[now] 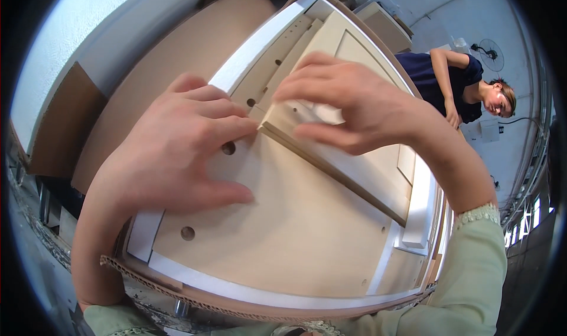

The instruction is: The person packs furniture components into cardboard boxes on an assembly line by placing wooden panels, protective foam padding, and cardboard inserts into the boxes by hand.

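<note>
A pale wooden panel (pixel 283 235) with round drilled holes lies flat inside a carton, edged with white foam. On its far right part rests a second pale board (pixel 387 170) with a recessed, framed face, like a cabinet door. My left hand (pixel 171 147) hovers over the flat panel, fingers and thumb spread, its fingertips close to the framed board's near corner. Above that board is my right hand (pixel 354 103), fingers curved and apart from the thumb. Nothing shows gripped in either hand, though both are slightly blurred. Whether the fingertips touch the boards, I cannot tell.
White foam strips (pixel 236 293) line the carton, and a foam block (pixel 418 218) stands at its right side. The carton's corrugated edge (pixel 171 293) runs along the front. Brown cardboard (pixel 159 70) leans at the left. Another person (pixel 434 82) stands beyond the carton at the right.
</note>
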### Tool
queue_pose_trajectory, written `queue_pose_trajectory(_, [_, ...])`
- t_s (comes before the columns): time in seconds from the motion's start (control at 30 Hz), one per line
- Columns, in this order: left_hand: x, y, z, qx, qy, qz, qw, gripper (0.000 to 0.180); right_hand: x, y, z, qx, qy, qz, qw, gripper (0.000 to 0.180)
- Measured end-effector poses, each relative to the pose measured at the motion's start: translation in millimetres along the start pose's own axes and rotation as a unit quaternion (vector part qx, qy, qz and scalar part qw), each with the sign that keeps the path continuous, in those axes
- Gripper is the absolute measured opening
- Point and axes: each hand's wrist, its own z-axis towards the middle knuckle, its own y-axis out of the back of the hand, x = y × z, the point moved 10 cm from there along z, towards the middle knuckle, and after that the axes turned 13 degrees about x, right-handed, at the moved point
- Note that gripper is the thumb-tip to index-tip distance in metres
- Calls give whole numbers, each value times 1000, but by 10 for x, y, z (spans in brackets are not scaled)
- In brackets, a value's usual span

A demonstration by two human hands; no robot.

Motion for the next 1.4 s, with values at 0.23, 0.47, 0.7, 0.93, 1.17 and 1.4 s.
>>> queue_pose_trajectory(0.23, [202, 11, 13, 46, 48, 45, 997, 52, -259, 307, -1878, -25, -240, -86, 967, 24])
queue_pose_trajectory(0.47, [130, 217, -92, -10, 10, 287, 958, 41, 471, -249, -5515, -72, -594, -15, 801, 21])
queue_pose_trajectory(0.7, [433, 842, -570, -119, 368, 226, 894, 35, 1673, -1129, -7281, -249, -644, 52, 721, 22])
queue_pose_trajectory(0.93, [-644, 27, 358, 30, 363, 91, 927, 50, 1339, -1235, -6409, -315, -536, 126, 773, 36])
queue_pose_trajectory(1.17, [-605, -280, 702, 82, 385, 94, 914, 62, 825, -1729, -6114, -208, -607, 156, 751, 56])
queue_pose_trajectory(1.4, [218, -404, 886, 43, 410, 133, 901, 77, 638, -2111, -5971, -81, -664, 162, 725, 77])
